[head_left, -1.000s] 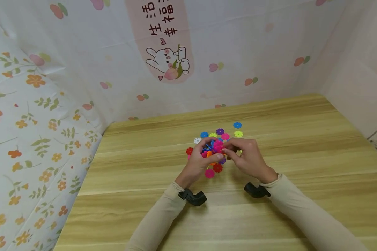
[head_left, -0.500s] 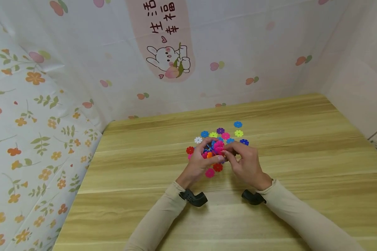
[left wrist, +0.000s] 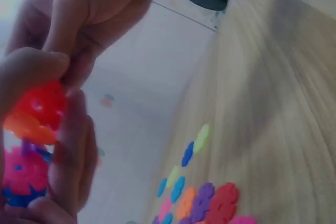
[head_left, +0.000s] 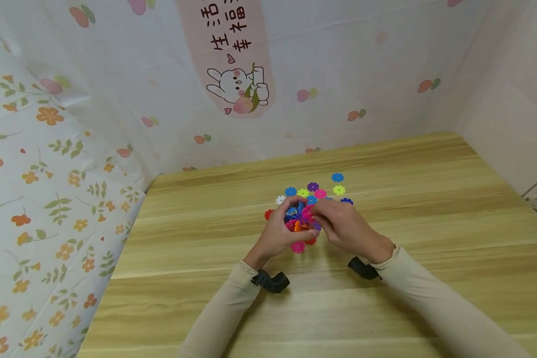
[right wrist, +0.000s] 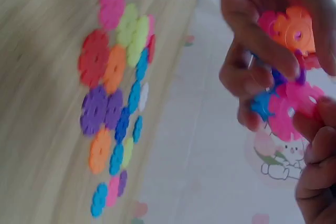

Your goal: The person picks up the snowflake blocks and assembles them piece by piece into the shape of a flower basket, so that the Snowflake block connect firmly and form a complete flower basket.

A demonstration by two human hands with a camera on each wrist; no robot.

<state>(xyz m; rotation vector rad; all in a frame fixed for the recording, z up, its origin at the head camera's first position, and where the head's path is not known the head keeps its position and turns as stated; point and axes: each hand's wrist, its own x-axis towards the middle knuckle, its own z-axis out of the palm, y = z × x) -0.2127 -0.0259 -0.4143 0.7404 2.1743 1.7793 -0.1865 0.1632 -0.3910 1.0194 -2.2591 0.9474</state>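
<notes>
My left hand [head_left: 273, 234] curls around a cluster of interlocking snowflake discs [head_left: 292, 214], held above the table, its thumb along the near side. Blue, pink, orange and purple pieces show in it. From the right, my right hand [head_left: 351, 229] reaches over the cluster, thumb and fingertips pinching a pink snowflake disc [right wrist: 286, 116] at its edge. In the right wrist view an orange disc [right wrist: 298, 32] sits at the cluster's other end, between left thumb and fingers. The left wrist view shows a red disc [left wrist: 44, 106] under the fingertips. Fingers hide part of the cluster.
Loose discs lie flat on the wooden table [head_left: 197, 248] beneath and beyond the hands, among them a white one [head_left: 281, 200], a yellow one [head_left: 339, 190] and a blue one [head_left: 337, 177]. A patterned cloth [head_left: 331, 59] hangs behind the table's back edge.
My right hand has shifted left over the cluster and covers more of the pink discs. The cluster has turned slightly in my left hand, with more blue showing. The loose discs lie unchanged.
</notes>
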